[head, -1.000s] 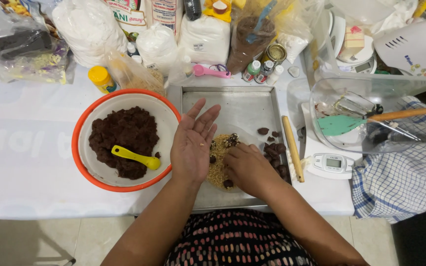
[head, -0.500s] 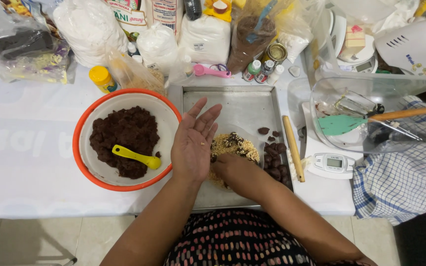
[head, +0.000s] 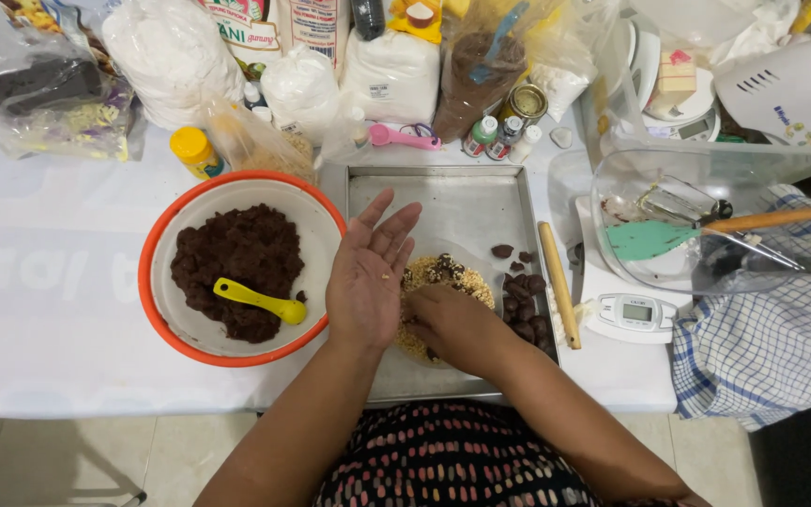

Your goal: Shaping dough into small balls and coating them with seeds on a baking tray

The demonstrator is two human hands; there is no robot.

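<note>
— looking along the back of the worktop (head: 39, 310), what packages do you see?
— soft white bags (head: 173, 56) of powder, tied shut, a clear bag of brown powder (head: 481, 70), a small yellow-capped jar (head: 197, 150) at the left, little green-capped bottles (head: 483, 136) and a round tin (head: 526, 101) near the middle. printed cartons stand behind them, red and green on white.
— and the hands?
— left hand (head: 368, 272) is open, palm up, fingers spread and pointing away from the person, hovering over the near left part of the metal tray (head: 466, 202). right hand (head: 452, 324) lies knuckles up, fingers curled down into the crumb pile (head: 443, 282); whether it grips anything i cannot tell.
— where is that pile?
— in the tray's near half, between the two hands: coarse, pale, grainy crumbs with dark lumps in them. just right of it sits a cluster of dark brown balls (head: 523, 305), smooth and rounded.
— anything long?
— a wooden stick (head: 558, 296) lies along the tray's right rim, its long axis running away from the person. a yellow plastic spoon (head: 260, 300) rests on crumbly dark dough in the orange-rimmed bowl (head: 157, 310), handle pointing right.
— on the right?
— a clear glass bowl (head: 706, 174) with a green spatula (head: 654, 237), a white digital thermometer (head: 635, 314), a blue checked cloth (head: 772, 329).
</note>
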